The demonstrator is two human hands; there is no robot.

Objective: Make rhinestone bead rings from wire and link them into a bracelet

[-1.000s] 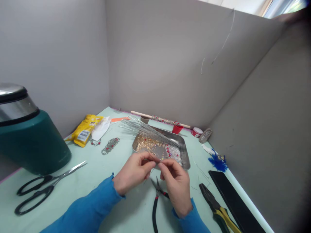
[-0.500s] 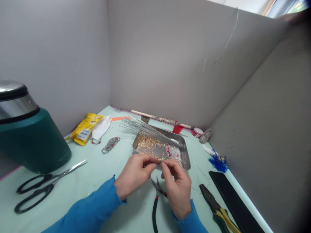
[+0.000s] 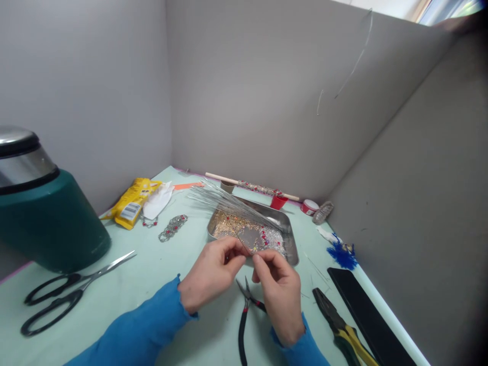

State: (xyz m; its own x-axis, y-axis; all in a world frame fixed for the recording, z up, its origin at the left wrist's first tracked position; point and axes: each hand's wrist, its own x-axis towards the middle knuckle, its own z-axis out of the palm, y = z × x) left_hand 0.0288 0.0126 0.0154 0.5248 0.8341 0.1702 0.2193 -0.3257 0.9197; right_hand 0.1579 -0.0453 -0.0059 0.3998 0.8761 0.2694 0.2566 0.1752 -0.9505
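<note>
My left hand (image 3: 215, 269) and my right hand (image 3: 280, 290) meet just in front of the metal tray (image 3: 296, 256), thumbs and forefingers pinched close together. Between the fingertips runs a thin wire (image 3: 243, 243), its end slanting up to the left; the pinched part is too small to make out. Gold beads (image 3: 232, 225) and clear beads (image 3: 275, 240) with a few red ones lie in the tray. A bundle of silver wires (image 3: 236, 203) rests across it. Black-handled pliers (image 3: 243, 325) lie partly spread below my hands.
Scissors (image 3: 78, 290) and a green flask (image 3: 57, 218) stand left, near a yellow packet (image 3: 133, 203) and beaded wire rings (image 3: 173, 227). To the right are larger pliers (image 3: 339, 325), a black bar (image 3: 366, 310) and blue thread (image 3: 342, 254). Behind the tray lies a beaded stick (image 3: 251, 187).
The wire end by my left fingers now points more steeply upward. My right hand has shifted very slightly, while both hands stay pinched together at the same spot.
</note>
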